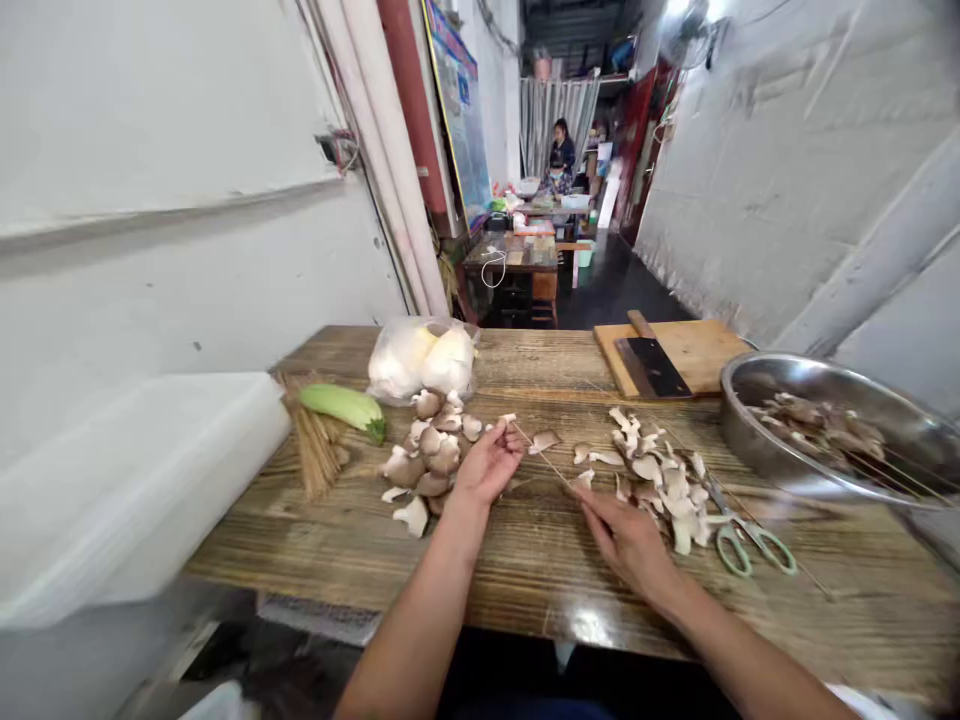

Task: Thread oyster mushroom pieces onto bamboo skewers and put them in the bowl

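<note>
My left hand (489, 465) pinches a small piece of mushroom (507, 419) at the tip of a thin bamboo skewer (546, 460). Farther down, the skewer is gripped by my right hand (634, 548), which points it up and to the left. Beside my left hand lies a pile of whole oyster mushrooms (435, 455). Torn mushroom strips (675, 495) are heaped just beyond my right hand, with a few loose pieces between the two piles. Scissors with pale green handles (757, 540) rest right of the strips.
A steel basin (757, 455) with skewered mushrooms stands at right. Behind it, a cleaver (660, 368) lies on a cutting board (712, 350). Left are a green squash (341, 403), a skewer bundle (315, 460), a plastic bag (420, 362) and a white box (150, 480). People (561, 155) are far back.
</note>
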A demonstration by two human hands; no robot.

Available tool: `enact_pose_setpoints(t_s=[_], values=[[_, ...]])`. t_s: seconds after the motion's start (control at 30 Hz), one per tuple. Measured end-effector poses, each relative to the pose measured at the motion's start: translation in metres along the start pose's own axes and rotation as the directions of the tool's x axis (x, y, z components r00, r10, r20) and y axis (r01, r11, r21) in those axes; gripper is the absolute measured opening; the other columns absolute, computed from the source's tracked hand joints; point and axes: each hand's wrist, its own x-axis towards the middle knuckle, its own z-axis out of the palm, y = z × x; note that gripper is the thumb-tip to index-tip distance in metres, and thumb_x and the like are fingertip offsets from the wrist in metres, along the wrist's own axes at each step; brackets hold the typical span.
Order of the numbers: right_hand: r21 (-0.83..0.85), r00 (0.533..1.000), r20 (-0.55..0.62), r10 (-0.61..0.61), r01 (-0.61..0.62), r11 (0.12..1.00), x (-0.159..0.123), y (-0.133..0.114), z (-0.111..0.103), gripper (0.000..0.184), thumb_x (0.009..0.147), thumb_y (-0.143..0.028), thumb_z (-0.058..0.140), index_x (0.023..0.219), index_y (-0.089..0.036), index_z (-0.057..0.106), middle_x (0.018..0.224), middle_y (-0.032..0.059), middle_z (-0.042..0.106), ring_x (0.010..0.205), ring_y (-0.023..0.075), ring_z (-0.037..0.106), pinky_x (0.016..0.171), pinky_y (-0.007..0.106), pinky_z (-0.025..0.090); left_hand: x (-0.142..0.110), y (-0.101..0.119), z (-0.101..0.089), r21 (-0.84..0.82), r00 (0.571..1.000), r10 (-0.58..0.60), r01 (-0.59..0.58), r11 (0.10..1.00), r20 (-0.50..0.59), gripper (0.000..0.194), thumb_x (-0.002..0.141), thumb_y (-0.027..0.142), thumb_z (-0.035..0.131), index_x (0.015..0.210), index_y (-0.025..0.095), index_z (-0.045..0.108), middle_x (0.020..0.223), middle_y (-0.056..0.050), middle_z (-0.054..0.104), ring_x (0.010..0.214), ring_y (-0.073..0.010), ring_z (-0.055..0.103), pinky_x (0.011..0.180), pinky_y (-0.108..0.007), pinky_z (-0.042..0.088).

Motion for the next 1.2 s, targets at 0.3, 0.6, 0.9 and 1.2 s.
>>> enact_pose_setpoints(t_s=[0.3, 0.6, 0.9, 1.2], values=[[0.008, 1.000, 0.008, -0.008, 0.008, 1.000, 0.000, 0.000, -0.002, 0.036, 0.088, -0.015, 0.040, 0.120, -0.018, 0.056, 0.105, 0.0096, 0.068, 0.084, 0.0178, 0.067, 0.075, 0.028, 0.054, -0.002, -0.001, 0.001, 0.007, 0.998, -0.055, 0.055, 0.998, -0.004, 0.011, 0.083, 0.008, 0.047, 0.075, 0.009, 0.056, 0.067, -0.003, 0.050, 0.059, -0.0068, 0.048, 0.052, -0.017, 0.043], [-0.037, 1.000, 0.014, -0.001, 0.001, 0.999, -0.002, -0.004, 0.001, 0.034, 0.087, -0.015, 0.039, 0.117, -0.013, 0.057, 0.105, 0.0124, 0.067, 0.085, 0.0198, 0.067, 0.076, 0.031, 0.055, -0.006, -0.001, 0.003, 0.050, 0.997, -0.079, 0.079, 0.996, -0.002, 0.011, 0.080, 0.005, 0.048, 0.073, 0.009, 0.055, 0.065, -0.002, 0.048, 0.058, -0.0068, 0.046, 0.050, -0.017, 0.041], [-0.039, 0.999, -0.031, 0.012, -0.013, 0.999, -0.001, -0.008, 0.006, 0.031, 0.088, -0.015, 0.038, 0.114, -0.016, 0.055, 0.100, 0.0113, 0.069, 0.080, 0.0190, 0.068, 0.071, 0.030, 0.056, -0.010, -0.015, 0.002, 0.127, 0.988, -0.149, 0.144, 0.981, 0.035, 0.006, 0.076, 0.004, 0.054, 0.074, 0.009, 0.056, 0.067, -0.003, 0.051, 0.060, -0.0062, 0.047, 0.053, -0.016, 0.040], [0.020, 0.993, -0.097, 0.072, -0.071, 0.997, 0.003, -0.012, 0.003, 0.026, 0.089, -0.016, 0.038, 0.111, -0.018, 0.053, 0.097, 0.0082, 0.069, 0.079, 0.0170, 0.067, 0.070, 0.027, 0.054, -0.023, -0.037, 0.003, 0.330, 0.977, -0.182, 0.135, 0.934, 0.115, 0.015, 0.075, 0.020, 0.063, 0.089, 0.014, 0.060, 0.075, -0.002, 0.057, 0.068, -0.0095, 0.052, 0.060, -0.022, 0.042]])
